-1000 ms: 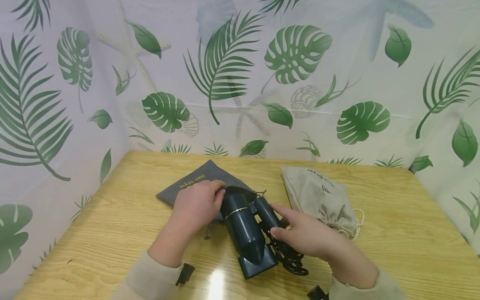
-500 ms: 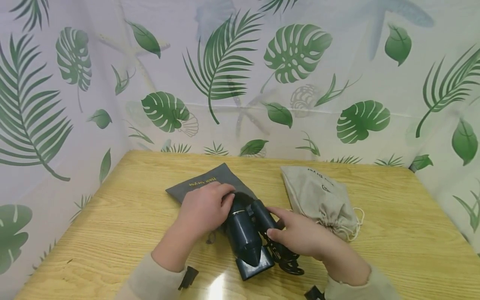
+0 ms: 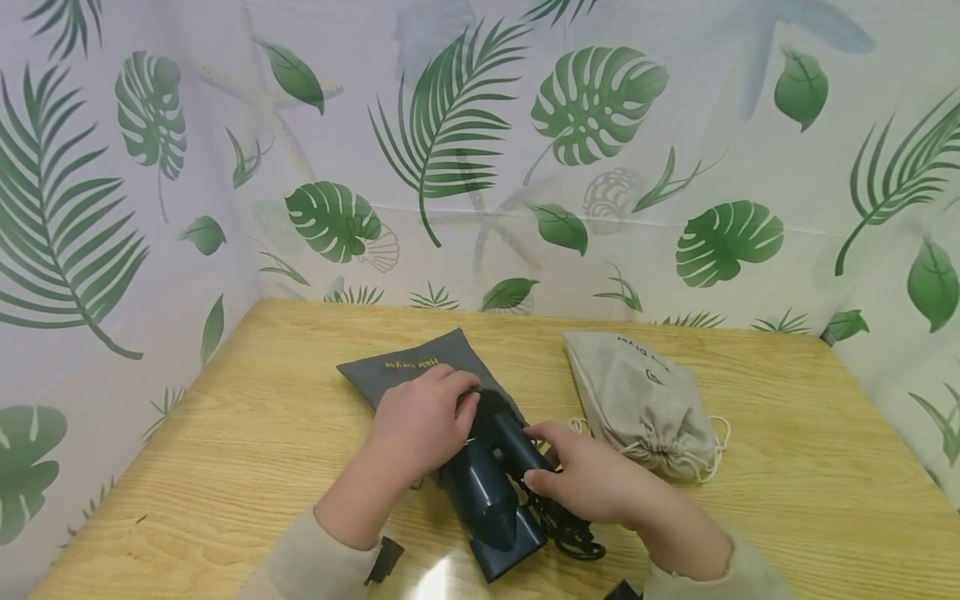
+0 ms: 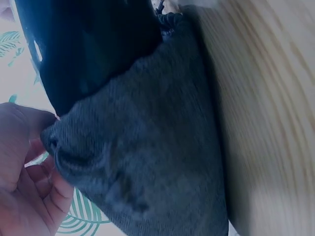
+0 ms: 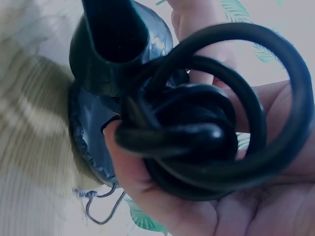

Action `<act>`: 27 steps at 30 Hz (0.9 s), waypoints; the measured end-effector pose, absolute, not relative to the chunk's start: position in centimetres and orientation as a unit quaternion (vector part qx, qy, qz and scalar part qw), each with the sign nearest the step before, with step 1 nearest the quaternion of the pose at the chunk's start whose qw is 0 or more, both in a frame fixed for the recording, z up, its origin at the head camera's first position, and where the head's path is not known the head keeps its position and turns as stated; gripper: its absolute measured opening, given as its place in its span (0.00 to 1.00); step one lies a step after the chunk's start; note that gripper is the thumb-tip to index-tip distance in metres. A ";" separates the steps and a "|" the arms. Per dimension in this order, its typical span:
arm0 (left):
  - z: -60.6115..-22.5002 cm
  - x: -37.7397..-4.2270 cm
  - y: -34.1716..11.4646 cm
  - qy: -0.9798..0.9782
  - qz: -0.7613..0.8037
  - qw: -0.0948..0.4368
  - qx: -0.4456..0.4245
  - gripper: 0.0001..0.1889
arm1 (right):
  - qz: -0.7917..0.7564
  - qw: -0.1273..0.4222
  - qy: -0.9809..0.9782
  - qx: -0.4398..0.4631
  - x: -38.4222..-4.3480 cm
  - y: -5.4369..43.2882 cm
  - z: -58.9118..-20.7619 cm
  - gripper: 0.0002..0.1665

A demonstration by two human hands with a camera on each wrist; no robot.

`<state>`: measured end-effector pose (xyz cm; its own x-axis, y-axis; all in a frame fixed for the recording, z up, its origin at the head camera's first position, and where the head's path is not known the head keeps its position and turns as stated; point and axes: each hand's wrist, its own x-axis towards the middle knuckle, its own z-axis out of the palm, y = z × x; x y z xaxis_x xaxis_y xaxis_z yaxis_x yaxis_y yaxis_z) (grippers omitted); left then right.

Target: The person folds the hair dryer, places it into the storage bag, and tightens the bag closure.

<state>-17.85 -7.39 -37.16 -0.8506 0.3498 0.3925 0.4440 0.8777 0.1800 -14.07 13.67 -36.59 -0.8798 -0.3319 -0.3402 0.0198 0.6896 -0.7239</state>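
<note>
A dark hair dryer (image 3: 483,500) with its handle folded alongside lies partly inside the mouth of a grey drawstring bag (image 3: 408,367). My left hand (image 3: 420,421) pinches the bag's rim; in the left wrist view the bag's cloth (image 4: 142,132) wraps round the end of the dryer's barrel (image 4: 93,49). With thumb and fingers, my right hand (image 3: 592,479) grips the dryer's handle (image 3: 517,443). In the right wrist view the looped black cord (image 5: 290,88) hangs before the palm, and the flat nozzle (image 5: 118,34) points out of the bag. The dryer's far end is hidden in the cloth.
A beige drawstring bag (image 3: 637,400), bulging and drawn closed, lies to the right of my right hand. The wooden table (image 3: 225,467) ends at a leaf-patterned cloth backdrop (image 3: 465,167) behind and at both sides.
The grey bag has shifted right, and its mouth has come further over the dryer's barrel and handle. My left hand has moved right with the rim; my right hand keeps hold of the handle.
</note>
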 end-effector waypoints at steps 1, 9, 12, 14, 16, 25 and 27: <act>-37.1 -17.8 -7.3 -0.952 -0.133 0.176 -0.211 0.10 | -0.384 0.230 0.890 -0.090 -14.0 13.6 -36.6 0.31; -36.6 -17.2 -6.9 -0.951 -0.131 0.140 -0.241 0.11 | -0.403 0.224 0.885 -0.061 -14.2 13.4 -36.7 0.25; -36.5 -17.0 -6.8 -0.952 -0.124 0.139 -0.242 0.11 | -0.419 0.216 0.881 -0.044 -14.2 13.4 -36.7 0.22; -36.4 -16.9 -6.8 -0.952 -0.122 0.140 -0.243 0.10 | -0.420 0.209 0.882 -0.037 -14.2 13.4 -36.6 0.22; -36.3 -16.9 -6.7 -0.952 -0.120 0.141 -0.246 0.10 | -0.422 0.199 0.884 -0.029 -14.2 13.4 -36.6 0.21; -36.1 -16.4 -6.4 -0.946 -0.129 0.138 -0.263 0.09 | -0.495 0.163 0.853 0.022 -14.9 13.4 -37.4 0.21; -36.0 -16.3 -6.4 -0.946 -0.129 0.134 -0.265 0.09 | -0.512 0.161 0.843 0.032 -15.0 13.5 -37.7 0.23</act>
<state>-16.34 -6.37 -36.05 -0.8235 0.4677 0.3212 0.5364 0.8262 0.1723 -15.02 13.49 -37.68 -0.9462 -0.1111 -0.3038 0.2181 0.4745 -0.8528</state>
